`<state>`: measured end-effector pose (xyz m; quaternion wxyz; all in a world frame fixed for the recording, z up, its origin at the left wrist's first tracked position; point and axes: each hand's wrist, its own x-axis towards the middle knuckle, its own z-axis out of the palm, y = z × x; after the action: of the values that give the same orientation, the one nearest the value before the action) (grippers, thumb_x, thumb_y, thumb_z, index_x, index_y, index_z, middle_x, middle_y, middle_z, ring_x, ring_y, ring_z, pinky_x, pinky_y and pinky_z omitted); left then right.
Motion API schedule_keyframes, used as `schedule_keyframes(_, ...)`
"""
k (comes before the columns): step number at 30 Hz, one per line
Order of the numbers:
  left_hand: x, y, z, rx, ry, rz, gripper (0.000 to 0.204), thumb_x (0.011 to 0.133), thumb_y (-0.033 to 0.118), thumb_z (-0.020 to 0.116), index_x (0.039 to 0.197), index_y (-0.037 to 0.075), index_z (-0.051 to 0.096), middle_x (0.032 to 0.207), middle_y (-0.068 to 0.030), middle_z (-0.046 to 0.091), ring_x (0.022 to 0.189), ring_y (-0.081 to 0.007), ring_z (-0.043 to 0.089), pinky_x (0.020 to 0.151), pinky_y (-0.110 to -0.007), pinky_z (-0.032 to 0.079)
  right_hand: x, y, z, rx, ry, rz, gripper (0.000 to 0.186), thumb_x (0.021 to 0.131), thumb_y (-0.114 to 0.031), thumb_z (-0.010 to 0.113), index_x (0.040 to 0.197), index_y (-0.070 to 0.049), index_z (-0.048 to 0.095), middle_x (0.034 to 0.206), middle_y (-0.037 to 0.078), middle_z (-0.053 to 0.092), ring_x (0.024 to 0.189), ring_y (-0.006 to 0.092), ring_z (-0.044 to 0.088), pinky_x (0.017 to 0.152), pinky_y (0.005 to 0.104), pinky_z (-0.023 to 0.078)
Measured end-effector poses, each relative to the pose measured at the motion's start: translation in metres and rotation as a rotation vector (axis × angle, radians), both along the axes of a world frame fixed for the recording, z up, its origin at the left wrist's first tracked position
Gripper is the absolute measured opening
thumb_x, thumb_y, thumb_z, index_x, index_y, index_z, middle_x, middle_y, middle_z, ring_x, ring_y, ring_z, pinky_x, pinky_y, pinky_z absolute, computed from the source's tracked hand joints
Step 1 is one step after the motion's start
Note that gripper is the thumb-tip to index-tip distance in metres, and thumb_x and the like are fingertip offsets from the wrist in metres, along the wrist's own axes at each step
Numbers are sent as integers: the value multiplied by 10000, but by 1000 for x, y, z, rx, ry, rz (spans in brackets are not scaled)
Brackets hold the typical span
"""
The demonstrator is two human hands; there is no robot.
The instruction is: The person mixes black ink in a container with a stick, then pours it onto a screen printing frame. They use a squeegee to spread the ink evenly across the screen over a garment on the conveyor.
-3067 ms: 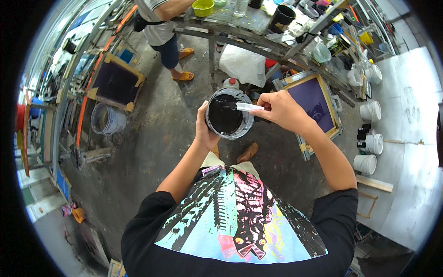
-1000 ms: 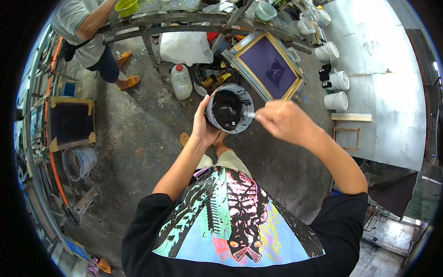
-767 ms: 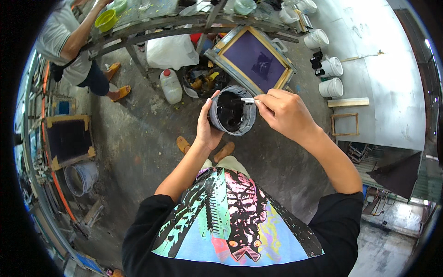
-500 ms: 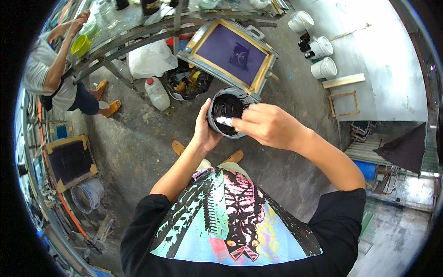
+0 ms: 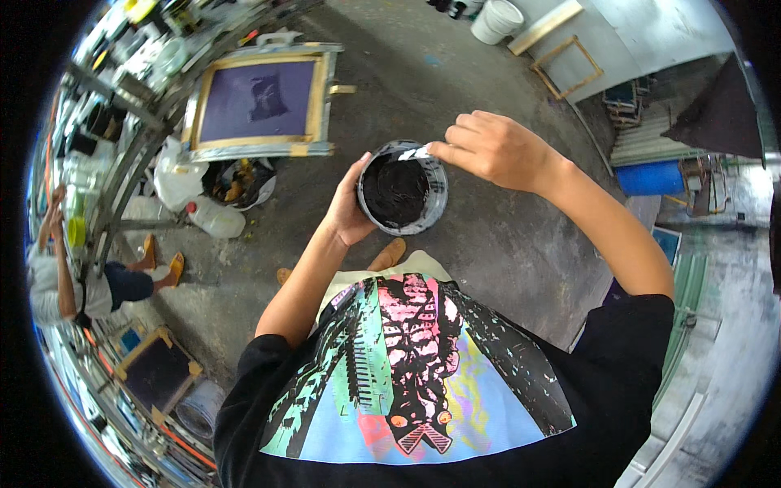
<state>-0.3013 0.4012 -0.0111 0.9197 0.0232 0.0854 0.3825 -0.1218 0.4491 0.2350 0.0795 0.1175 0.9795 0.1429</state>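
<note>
My left hand [image 5: 348,210] is wrapped round the side of a round grey tub [image 5: 440,200], holding it up in front of me. Thick black ink or paint [image 5: 396,193] lies inside, its surface swirled, and smears coat the inner wall. My right hand [image 5: 498,153] is closed in a pinch at the tub's far right rim. Its fingers grip a small white tool [image 5: 413,153] with black smears, which lies across that rim; its exact kind is not clear.
A framed printing screen [image 5: 256,102] stands at the far left beside a crowded workbench. Below it are a rubbish bin [image 5: 238,183] and a white jug [image 5: 215,220]. A co-worker [image 5: 114,289] is at far left. White bucket [image 5: 497,22] and wooden frame [image 5: 568,67] stand far right.
My view has turned to the right, so the screen and the co-worker shift left. The white tool has moved from over the ink up to the tub's far rim.
</note>
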Motion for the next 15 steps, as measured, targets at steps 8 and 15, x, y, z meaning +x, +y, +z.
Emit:
schedule_keyframes(8,14,-6,-1,-139,196,270,688,1046,653,411,1464,135,583,1441,-121,631,1327,-287,617,1131,-599,445,-8,-29,-35,-626,163,-1031,192,929,-141,697,932,37,771,687,178,683,557,237,612,570,393,463)
schedule_keyframes(15,8,-14,-21,-127,50,206,672,1038,682,399,1498,218,555,1504,-78,587,1393,-288,561,1140,-620,421,-36,-6,-61,-406,375,-722,215,910,-161,680,801,20,721,703,199,684,662,371,700,633,448,544)
